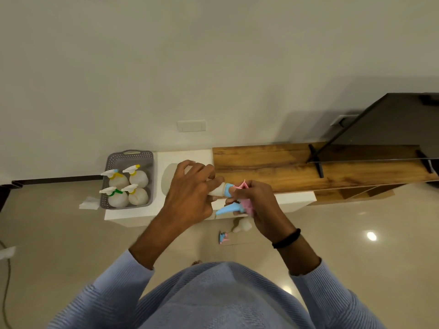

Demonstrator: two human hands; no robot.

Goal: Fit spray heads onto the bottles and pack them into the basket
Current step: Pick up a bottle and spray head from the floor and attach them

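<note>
Left hand (190, 188) grips a white plastic bottle (217, 189) — right hand (255, 203) clutches its pink-and-blue spray head (234, 205); grey slotted basket (129, 157) holds four.

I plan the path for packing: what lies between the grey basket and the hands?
In the head view, only bare white tabletop separates the grey basket from the left hand.
</note>
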